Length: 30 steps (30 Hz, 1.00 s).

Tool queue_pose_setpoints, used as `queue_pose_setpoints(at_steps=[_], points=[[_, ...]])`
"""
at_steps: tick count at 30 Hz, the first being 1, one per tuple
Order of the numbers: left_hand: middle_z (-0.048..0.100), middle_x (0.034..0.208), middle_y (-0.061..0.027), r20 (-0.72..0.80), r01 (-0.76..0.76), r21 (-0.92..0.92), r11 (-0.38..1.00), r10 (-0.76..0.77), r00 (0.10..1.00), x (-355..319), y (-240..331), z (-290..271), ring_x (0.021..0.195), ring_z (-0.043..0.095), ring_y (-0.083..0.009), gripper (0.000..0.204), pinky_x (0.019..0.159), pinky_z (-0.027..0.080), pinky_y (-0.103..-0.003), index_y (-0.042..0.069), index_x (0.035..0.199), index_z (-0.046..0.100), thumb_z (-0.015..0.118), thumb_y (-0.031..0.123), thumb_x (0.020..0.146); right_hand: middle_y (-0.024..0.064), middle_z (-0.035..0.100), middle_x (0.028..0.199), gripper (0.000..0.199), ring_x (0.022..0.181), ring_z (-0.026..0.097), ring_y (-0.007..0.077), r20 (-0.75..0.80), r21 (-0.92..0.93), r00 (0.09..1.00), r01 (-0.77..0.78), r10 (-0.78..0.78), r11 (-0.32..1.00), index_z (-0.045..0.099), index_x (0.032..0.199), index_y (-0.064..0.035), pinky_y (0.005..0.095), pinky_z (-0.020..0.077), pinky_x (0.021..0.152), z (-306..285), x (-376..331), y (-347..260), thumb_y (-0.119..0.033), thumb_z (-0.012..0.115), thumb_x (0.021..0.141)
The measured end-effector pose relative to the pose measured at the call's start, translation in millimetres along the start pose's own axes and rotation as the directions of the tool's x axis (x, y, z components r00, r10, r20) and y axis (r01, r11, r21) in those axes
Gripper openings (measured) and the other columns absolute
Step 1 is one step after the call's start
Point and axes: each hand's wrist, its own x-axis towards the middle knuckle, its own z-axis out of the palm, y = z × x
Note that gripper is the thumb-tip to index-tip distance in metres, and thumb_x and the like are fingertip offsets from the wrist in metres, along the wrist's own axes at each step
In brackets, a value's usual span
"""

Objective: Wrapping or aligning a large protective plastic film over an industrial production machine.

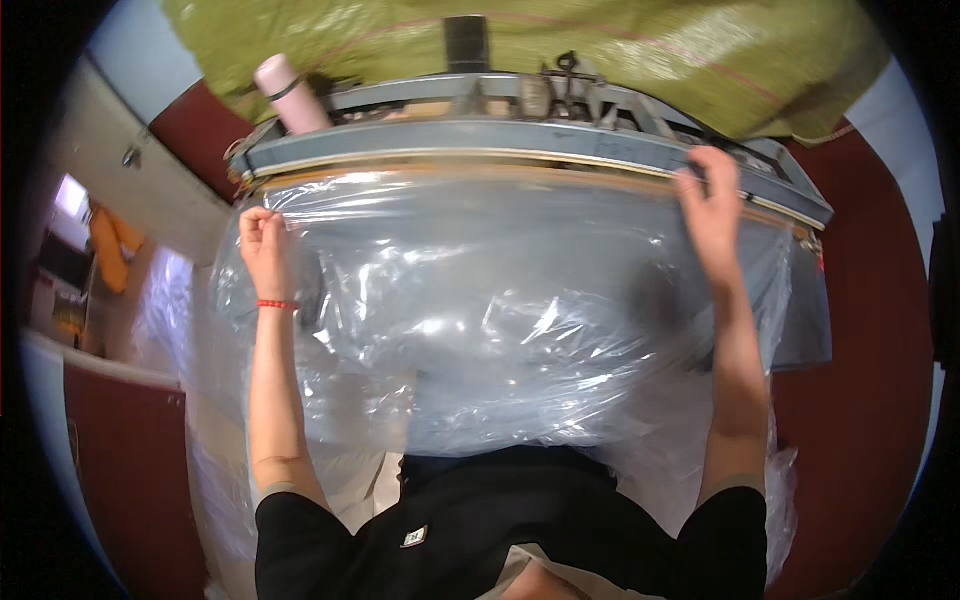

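Dark red floor (860, 400), pale wall (150, 190), green woven sack (600, 50) behind.

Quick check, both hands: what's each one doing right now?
Left hand: closed, pinching the edge of the clear plastic bag.
Right hand: fingers pressing the bag's edge onto the grey machine bar; whether it grips cannot be told.

The plastic bag (500, 300) is clear and glossy. The machine bar (520, 140) is grey; the woven sack (640, 50) is yellow-green. The bottle (290, 95) is pale pink.

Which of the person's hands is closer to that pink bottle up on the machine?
The left. The left hand grips the clear plastic bag just below the pink bottle; the right hand is far across, at the machine's right end.
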Motion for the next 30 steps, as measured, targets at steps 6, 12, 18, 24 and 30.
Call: queue_pose_setpoints(at_steps=[6,12,18,24,30], points=[[0.049,0.082,0.0028,-0.112,-0.010,0.079,0.997,0.019,0.994,-10.1,-8.5,-44.1,0.074,0.046,-0.0055,0.008,0.064,0.038,-0.019,0.007,0.088,0.047,0.053,0.007,0.083,0.0062,0.057,0.078,0.015,0.077,0.054,0.0135,0.839,0.242,0.535,-0.526,0.096,0.815,0.056,0.079,-0.0025,0.0278,0.0428,0.067,54.2,-20.7,-83.3,-0.016,0.062,0.075],[0.053,0.110,-0.0153,0.497,-0.498,0.864,0.080,0.029,0.867,-26.2,-27.7,-117.1,0.105,0.048,-0.0274,0.035,0.087,0.038,-0.031,0.002,0.104,0.052,0.060,0.020,0.075,-0.0019,0.054,0.062,0.010,0.061,0.048,0.0056,0.498,0.185,0.770,-0.543,0.398,0.819,0.058,0.068,-0.0042,0.0210,0.0397,0.056,-15.7,-63.5,24.5,-0.009,0.065,0.071],[0.034,0.132,-0.0142,0.607,-0.557,0.795,0.242,-0.313,0.731,-97.3,8.6,-37.6,0.124,0.026,-0.0316,0.056,0.099,0.024,-0.040,0.005,0.123,0.041,0.057,0.033,0.078,-0.0037,0.039,0.058,0.021,0.058,0.035,0.0065,0.095,-0.199,0.862,-0.474,0.499,0.858,0.051,0.066,-0.0013,0.0210,0.0332,0.053,-158.2,-147.0,165.0,-0.015,0.064,0.075],[0.030,0.134,-0.0132,0.596,-0.511,0.797,0.321,-0.282,0.752,-111.1,9.8,-14.8,0.126,0.023,-0.0316,0.060,0.098,0.022,-0.045,0.003,0.124,0.039,0.055,0.039,0.078,-0.0031,0.040,0.058,0.023,0.058,0.034,0.0068,-0.056,-0.281,0.835,-0.539,0.547,0.794,0.050,0.067,-0.0006,0.0217,0.0334,0.054,-187.4,-176.2,196.4,-0.016,0.063,0.076],[0.030,0.134,-0.0136,0.585,-0.532,0.811,0.245,-0.322,0.744,-101.8,6.5,-17.3,0.127,0.020,-0.0314,0.063,0.098,0.021,-0.047,0.004,0.126,0.036,0.051,0.043,0.079,-0.0024,0.040,0.058,0.026,0.058,0.034,0.0081,-0.013,-0.257,0.838,-0.530,0.546,0.808,0.048,0.067,0.0000,0.0227,0.0340,0.054,-182.7,-170.3,186.5,-0.019,0.063,0.077]])
